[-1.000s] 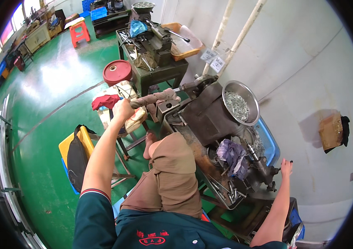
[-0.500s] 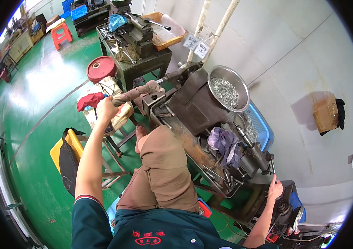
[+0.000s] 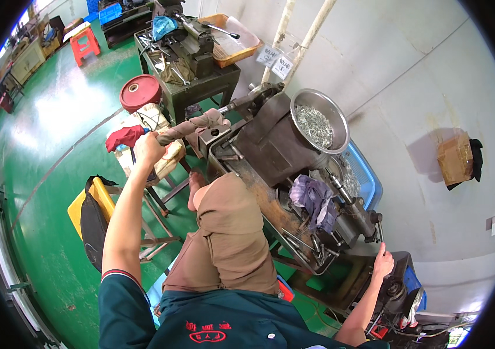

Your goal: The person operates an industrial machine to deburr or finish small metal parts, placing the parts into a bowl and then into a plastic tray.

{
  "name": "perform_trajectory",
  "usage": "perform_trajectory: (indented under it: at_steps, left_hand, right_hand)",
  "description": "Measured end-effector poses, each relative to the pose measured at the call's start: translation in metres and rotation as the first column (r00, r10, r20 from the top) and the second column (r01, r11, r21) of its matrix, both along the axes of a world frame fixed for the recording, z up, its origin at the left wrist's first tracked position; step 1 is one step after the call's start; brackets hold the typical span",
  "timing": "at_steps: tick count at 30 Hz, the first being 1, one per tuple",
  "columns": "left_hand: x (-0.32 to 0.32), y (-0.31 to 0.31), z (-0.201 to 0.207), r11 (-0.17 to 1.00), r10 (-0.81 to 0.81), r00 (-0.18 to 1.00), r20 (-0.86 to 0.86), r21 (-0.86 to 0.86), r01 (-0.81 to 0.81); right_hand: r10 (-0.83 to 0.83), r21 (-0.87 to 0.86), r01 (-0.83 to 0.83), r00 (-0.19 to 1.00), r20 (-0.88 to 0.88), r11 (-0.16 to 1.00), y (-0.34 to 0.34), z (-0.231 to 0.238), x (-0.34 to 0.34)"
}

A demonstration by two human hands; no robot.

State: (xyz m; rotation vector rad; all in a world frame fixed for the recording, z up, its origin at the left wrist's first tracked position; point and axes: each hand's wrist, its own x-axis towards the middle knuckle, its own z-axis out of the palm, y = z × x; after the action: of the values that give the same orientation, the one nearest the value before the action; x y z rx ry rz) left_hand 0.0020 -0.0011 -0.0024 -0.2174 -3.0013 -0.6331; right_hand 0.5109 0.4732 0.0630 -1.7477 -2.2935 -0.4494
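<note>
My left hand (image 3: 149, 149) is closed round the near end of a long lever (image 3: 192, 126) wrapped in brown cloth, which runs to the far side of a bench machine (image 3: 270, 142). At the machine's right end, my right hand (image 3: 383, 264) grips the lower end of a short metal handle (image 3: 380, 230), one finger stretched along it. A steel bowl (image 3: 316, 122) full of small metal pins sits tilted on top of the machine. Beside the spindle lies a crumpled purple rag (image 3: 314, 200). Several rods and wrenches (image 3: 302, 247) rest on the bench's near right corner.
A blue bin (image 3: 369, 174) with metal parts stands behind the machine. Left of the bench are a padded stool (image 3: 169, 166), a red drum (image 3: 141, 93) and a yellow chair (image 3: 78, 212) with a black bag. Another machine bench (image 3: 201, 81) stands beyond; a further machine (image 3: 396, 291) sits at lower right.
The view has shifted very slightly. Both hands keep their grips, on the wrapped lever and on the short handle, with little visible movement.
</note>
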Motion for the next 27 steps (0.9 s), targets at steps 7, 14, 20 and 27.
perform_trajectory:
  at_steps: [7, 14, 20, 27]
  left_hand:
    - [-0.001, -0.004, 0.001, 1.000, 0.010, 1.000, -0.007, -0.014, -0.010]
    - [0.003, 0.002, 0.007, 1.000, -0.009, 1.000, 0.010, 0.015, 0.009]
    - [0.001, 0.000, 0.007, 0.999, 0.012, 0.998, 0.060, 0.030, -0.014]
    - [-0.004, -0.004, 0.004, 1.000, 0.003, 1.000, -0.016, 0.020, -0.003]
  right_hand:
    - [-0.012, -0.052, 0.011, 1.000, -0.003, 0.999, -0.003, 0.002, -0.003]
    - [0.029, 0.274, -0.029, 1.000, 0.003, 0.961, 0.026, -0.015, -0.013]
    - [0.455, 0.213, -0.413, 0.863, -0.220, 0.885, 0.023, -0.002, -0.167]
    - [0.412, -0.392, -0.658, 0.729, -0.547, 0.644, -0.014, -0.019, -0.282]
